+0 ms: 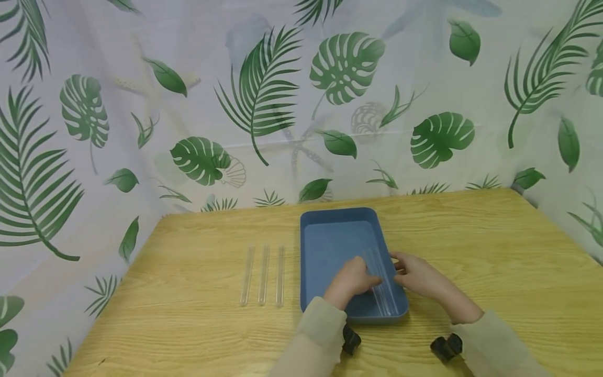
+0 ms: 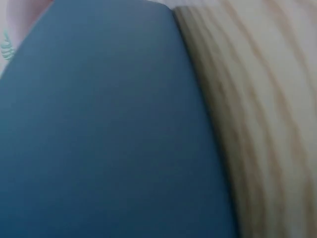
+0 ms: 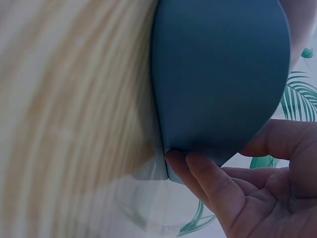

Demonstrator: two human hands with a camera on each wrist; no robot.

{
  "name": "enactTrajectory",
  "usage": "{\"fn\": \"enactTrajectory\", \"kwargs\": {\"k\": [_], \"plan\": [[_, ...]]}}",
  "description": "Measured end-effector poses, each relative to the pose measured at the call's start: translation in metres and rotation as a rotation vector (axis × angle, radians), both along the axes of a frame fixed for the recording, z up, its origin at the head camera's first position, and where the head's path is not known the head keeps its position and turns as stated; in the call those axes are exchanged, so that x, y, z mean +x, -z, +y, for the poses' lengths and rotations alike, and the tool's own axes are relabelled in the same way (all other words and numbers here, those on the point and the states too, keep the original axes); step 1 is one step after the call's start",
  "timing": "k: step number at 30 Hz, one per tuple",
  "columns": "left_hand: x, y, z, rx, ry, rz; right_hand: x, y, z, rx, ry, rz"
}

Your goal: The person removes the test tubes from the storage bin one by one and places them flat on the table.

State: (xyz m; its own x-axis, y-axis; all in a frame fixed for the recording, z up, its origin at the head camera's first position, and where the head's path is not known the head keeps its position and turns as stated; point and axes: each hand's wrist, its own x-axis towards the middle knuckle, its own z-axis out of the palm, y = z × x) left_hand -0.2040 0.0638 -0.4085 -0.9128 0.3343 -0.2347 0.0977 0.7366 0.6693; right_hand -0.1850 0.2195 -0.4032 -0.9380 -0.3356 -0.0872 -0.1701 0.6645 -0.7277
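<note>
Tubes point(image 1: 264, 275) in head view alone, right grip point(image 1: 416, 273) apart against tray point(image 1: 325, 241), left grip point(image 1: 352, 278) unclear

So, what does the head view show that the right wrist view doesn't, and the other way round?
Only the head view: three clear tubes on the wooden table, left of the blue tray, and the tray's interior, with clear tubing lying along its right side and the left hand reaching in.

Only the right wrist view: a close-up of the tray's outer side wall, right fingertips against it.

Both: tray, table, right hand, leaf-print backdrop.
</note>
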Motion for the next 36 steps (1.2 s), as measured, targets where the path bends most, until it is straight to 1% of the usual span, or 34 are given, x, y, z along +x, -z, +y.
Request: {"fn": "enactTrajectory", "kwargs": {"k": [2,5,9,13,17,23,26,28,31,35,36], "plan": [[-0.002,0.002,0.002,-0.026,-0.016,0.02,0.0,0.0,-0.001,-0.001,0.002,0.003],[-0.003,0.004,0.004,-0.049,-0.045,0.03,0.0,-0.001,-0.001,0.001,-0.001,0.012],[-0.002,0.004,0.007,-0.079,-0.067,0.066,-0.001,-0.001,-0.001,0.016,-0.002,0.022],[-0.001,0.002,0.009,-0.117,-0.069,0.103,-0.001,-0.001,0.0,0.017,-0.007,0.019],[-0.002,0.001,0.01,-0.153,-0.065,0.126,-0.001,-0.001,0.001,0.019,-0.006,0.016],[0.0,0.002,0.008,-0.154,-0.073,0.14,-0.001,-0.001,0.0,0.025,-0.008,0.02],[0.0,0.002,0.006,-0.136,-0.085,0.13,-0.001,0.0,-0.001,0.02,-0.012,0.027],[0.0,0.002,0.004,-0.109,-0.098,0.114,-0.001,0.0,-0.001,0.018,-0.013,0.032],[-0.002,0.001,0.002,-0.05,-0.125,0.086,-0.002,0.001,-0.001,0.013,-0.011,0.041],[-0.004,0.0,-0.003,0.052,-0.15,0.08,-0.003,0.002,0.0,0.005,-0.006,0.038],[-0.005,-0.001,-0.004,0.076,-0.154,0.088,-0.003,0.002,0.0,0.004,-0.003,0.036]]}}
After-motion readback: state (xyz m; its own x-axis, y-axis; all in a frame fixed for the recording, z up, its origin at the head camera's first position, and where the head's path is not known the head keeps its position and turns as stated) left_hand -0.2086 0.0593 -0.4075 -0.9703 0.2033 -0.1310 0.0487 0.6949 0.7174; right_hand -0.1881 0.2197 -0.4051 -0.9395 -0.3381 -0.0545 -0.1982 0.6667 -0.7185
